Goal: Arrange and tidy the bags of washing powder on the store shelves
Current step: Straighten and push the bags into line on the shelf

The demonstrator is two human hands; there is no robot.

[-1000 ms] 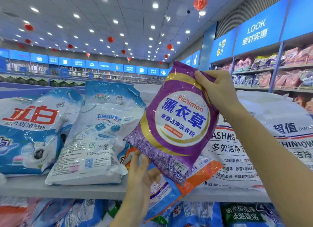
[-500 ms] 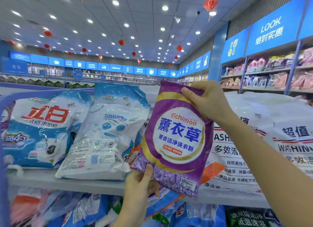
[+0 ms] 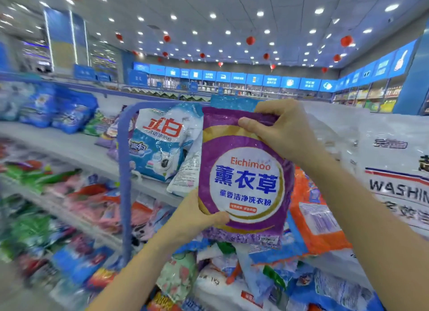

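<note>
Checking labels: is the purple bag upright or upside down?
Upright: the purple bag shows its print right way up, right hand gripping the top, left hand the lower corner.

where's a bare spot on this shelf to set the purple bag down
Bare shelf lies left of the blue divider, in front of the blue bags. Right of the divider it is crowded: the blue-white bag, orange bag and big white bag fill the space behind the purple bag.
</note>
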